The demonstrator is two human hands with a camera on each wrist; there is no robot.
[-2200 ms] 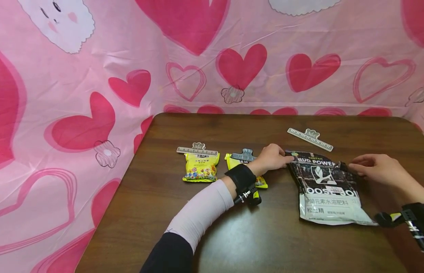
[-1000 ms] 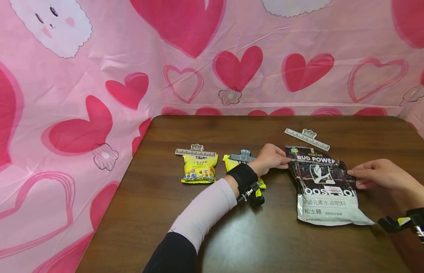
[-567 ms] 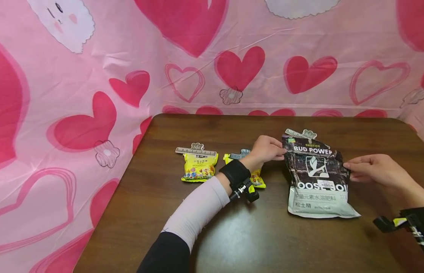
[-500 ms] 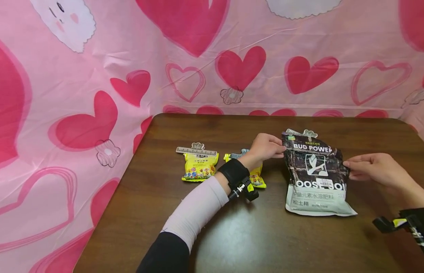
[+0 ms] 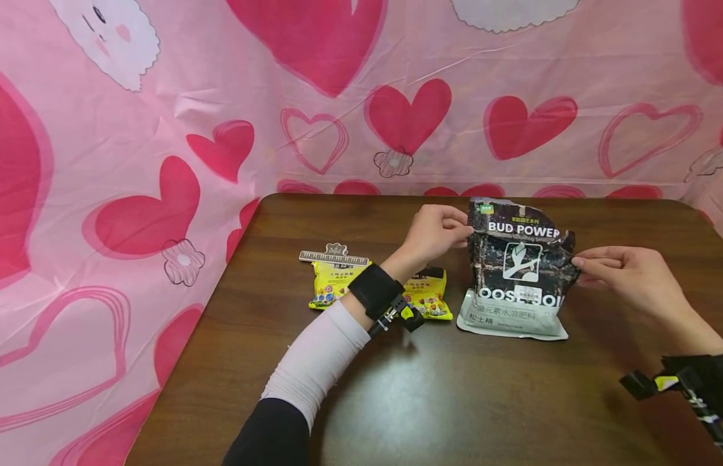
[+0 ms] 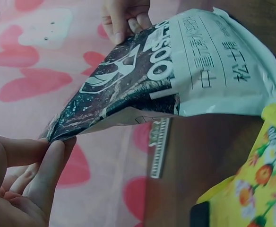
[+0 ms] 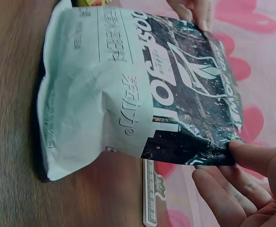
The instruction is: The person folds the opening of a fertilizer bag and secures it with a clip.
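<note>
A black and white soil bag marked BUD POWER stands upright on its white bottom on the brown table. My left hand pinches its top left corner between thumb and fingers. My right hand pinches its right edge a little lower. In the left wrist view, the left hand holds the corner of the bag, and the right hand shows beyond it. In the right wrist view, the right hand grips the edge of the bag.
Two yellow packets lie left of the bag: one with a grey clip on top, the other partly behind my left wrist. A loose grey clip lies behind the bag. Pink heart cloth surrounds the table.
The bag lay flat and now stands upright, its top raised up and away from me. Both hands kept their hold and rose with it. It now hides the loose clip in the head view.
</note>
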